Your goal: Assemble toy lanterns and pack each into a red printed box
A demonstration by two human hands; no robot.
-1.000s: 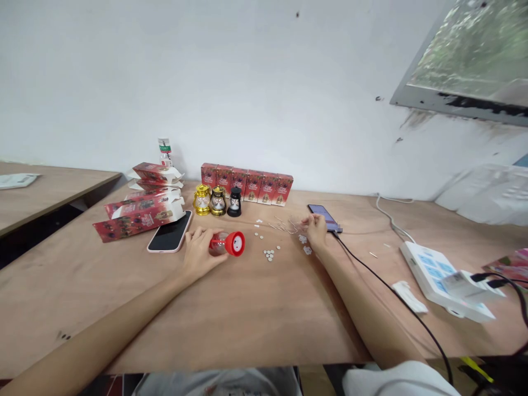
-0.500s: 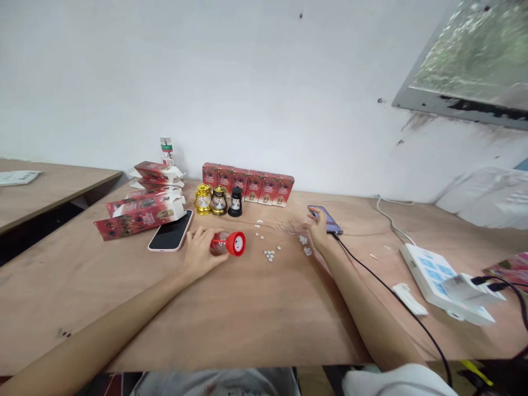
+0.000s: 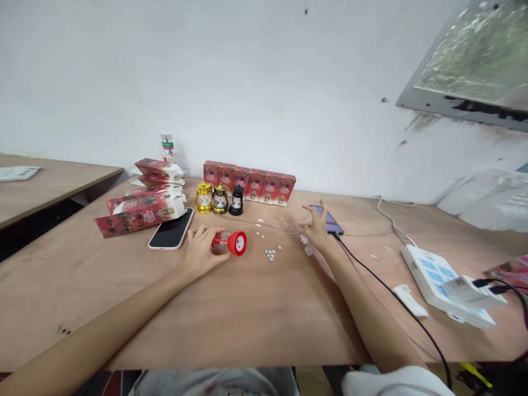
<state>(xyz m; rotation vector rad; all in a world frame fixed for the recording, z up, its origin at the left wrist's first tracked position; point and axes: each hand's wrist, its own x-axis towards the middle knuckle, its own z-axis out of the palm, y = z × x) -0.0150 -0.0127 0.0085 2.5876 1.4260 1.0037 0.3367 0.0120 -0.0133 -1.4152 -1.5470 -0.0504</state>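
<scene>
My left hand [image 3: 202, 247] is wrapped round a small red lantern [image 3: 236, 243] with a clear body. The lantern is tipped on its side, its round base facing right and showing a white disc. My right hand [image 3: 317, 228] hovers with fingers spread beside a phone [image 3: 330, 221] on a cable, and I see nothing in its grasp. Thin sticks or wires [image 3: 284, 225] lie just left of that hand, and small clear plastic pieces [image 3: 304, 240] are below it. Several button-like discs [image 3: 270, 254] are scattered between my hands.
Gold, bronze and black lanterns [image 3: 236, 202] stand before a row of red boxes [image 3: 270, 187]. Opened red cartons [image 3: 140, 214] partly cover a pink-edged phone [image 3: 171, 234] at left. A white power strip [image 3: 441, 283] with plugs and a black cable [image 3: 383, 284] occupy the right.
My right hand's fingers have lifted and spread apart, away from the phone's edge. My left hand keeps the red lantern in nearly the same place.
</scene>
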